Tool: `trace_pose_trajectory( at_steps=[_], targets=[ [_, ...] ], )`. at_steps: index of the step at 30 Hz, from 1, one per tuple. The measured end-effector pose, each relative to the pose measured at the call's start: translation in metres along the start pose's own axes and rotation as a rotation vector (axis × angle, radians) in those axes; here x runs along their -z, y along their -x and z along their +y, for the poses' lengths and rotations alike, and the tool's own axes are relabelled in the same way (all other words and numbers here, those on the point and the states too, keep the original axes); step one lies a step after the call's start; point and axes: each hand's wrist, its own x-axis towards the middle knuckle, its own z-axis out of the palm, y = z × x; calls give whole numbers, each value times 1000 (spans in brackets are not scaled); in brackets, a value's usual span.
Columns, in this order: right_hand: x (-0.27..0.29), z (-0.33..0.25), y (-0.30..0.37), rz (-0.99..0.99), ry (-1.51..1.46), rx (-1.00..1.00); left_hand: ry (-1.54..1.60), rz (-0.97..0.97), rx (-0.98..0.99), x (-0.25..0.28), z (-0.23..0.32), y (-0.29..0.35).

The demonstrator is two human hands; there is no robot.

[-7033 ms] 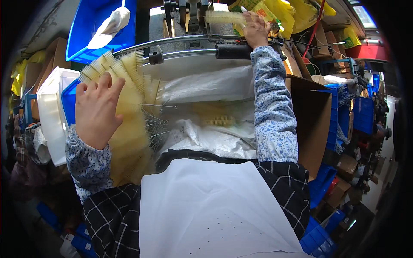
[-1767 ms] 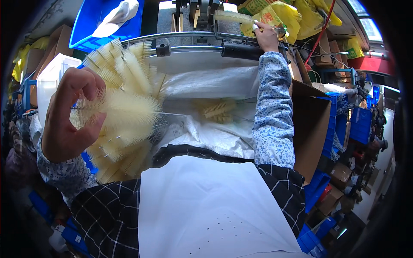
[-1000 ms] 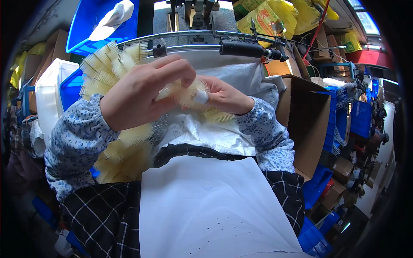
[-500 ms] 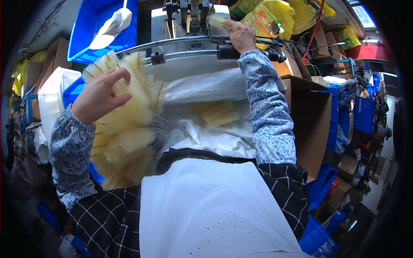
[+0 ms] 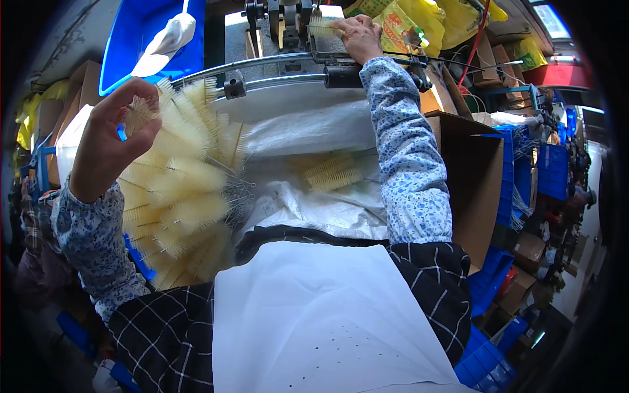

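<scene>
My right hand (image 5: 362,40) is up at the metal machine (image 5: 288,29), fingers closed on a cream bristle brush (image 5: 322,27) whose bristles point toward the machine's head. At the left, my left hand (image 5: 113,141) is curled beside a heap of similar brushes (image 5: 190,183). Cream bristles of a brush (image 5: 137,112) show between its thumb and fingers; most of that brush is hidden by the hand. The heaped brushes have twisted wire stems with looped ends, pointing to the right. A couple more brushes (image 5: 333,173) lie on white sheeting in front of me.
Two curved metal rails (image 5: 275,84) cross before the machine. A blue bin (image 5: 154,49) with a white cloth-like object stands at the upper left. An open cardboard box (image 5: 475,190) is by my right arm, with yellow bags (image 5: 419,29) behind the machine.
My left hand has moved left from over the heap, and bristles now show in its grasp. My right hand has shifted slightly up and left with its brush.
</scene>
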Motion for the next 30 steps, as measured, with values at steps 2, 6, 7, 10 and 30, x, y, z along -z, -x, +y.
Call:
trace_pose_trajectory(
  at_steps=[2,6,7,10,30],
  targets=[
    [-7,-1,-6,35,33,37,-21,0,-27,4,5,-1],
    [-10,3,-7,-8,165,34,-50,20,-57,3,9,-2],
    [-8,6,-5,-21,214,22,-53,22,-59,4,10,-2],
    [-14,22,8,164,257,-4,-64,45,-54,6,11,4],
    [11,-28,20,155,-209,-349,-77,145,-68,15,22,9]
  ],
)
